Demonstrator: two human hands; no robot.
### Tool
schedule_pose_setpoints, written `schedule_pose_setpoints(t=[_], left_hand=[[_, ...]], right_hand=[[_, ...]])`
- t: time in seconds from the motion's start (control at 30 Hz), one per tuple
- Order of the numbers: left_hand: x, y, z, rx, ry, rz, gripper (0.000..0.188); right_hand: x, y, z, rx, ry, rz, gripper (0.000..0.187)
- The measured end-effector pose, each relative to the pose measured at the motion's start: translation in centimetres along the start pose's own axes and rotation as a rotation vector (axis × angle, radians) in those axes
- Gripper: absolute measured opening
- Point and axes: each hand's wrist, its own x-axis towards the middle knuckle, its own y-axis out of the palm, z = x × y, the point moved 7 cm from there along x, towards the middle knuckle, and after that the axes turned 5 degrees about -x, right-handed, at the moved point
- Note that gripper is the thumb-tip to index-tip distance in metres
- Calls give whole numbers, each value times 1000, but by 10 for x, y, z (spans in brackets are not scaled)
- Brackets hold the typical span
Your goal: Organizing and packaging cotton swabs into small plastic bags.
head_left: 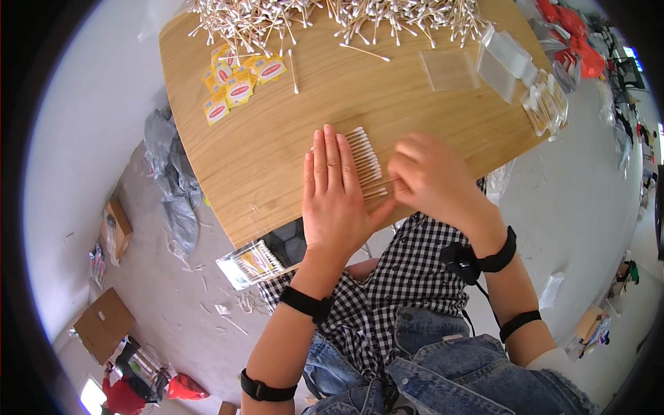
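A neat row of cotton swabs [365, 153] lies side by side on the wooden table [270, 155], white tips toward the right. My left hand [334, 187] rests flat over the row's left part, fingers stretched forward and hiding the other ends. Just right of the row, my right hand [425, 173] is closed in a pinch, slightly blurred. A thin stick runs from the row to its fingertips, seemingly a swab whose tip the fingers cover. Another swab [375, 193] lies at the near end of the row, by my left thumb.
A big heap of loose cotton swabs [387, 12] covers the far edge. Yellow printed cards [238, 88] lie far left, clear plastic sleeves [449, 70] far right, beside filled swab packs [546, 104]. An open container of packed swabs [252, 263] sits below the near left edge.
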Motion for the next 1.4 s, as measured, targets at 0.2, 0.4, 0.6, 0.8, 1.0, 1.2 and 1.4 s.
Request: schedule_pose_setpoints(t=[0.2,0.4,0.6,0.8,1.0,1.2,1.4], left_hand=[[-1,-1,1,7,-6,16,116],[1,-4,-1,24,-1,15,116],[0,-2,0,-3,-7,9,115],[-1,-3,0,-9,-17,29,114],[0,-3,0,-25,-15,31,113],[1,-2,0,-18,-10,12,112],[1,-3,0,-20,1,9,109]], right_hand=[[-98,-82,-61,-209,430,79,13],[-139,-115,-83,-195,681,-113,13],[-36,-8,-28,478,353,-264,23],[-20,15,-21,365,173,-331,22],[-20,15,-22,364,217,-320,20],[-13,9,-13,299,189,-217,11],[3,2,-3,191,108,-44,11]])
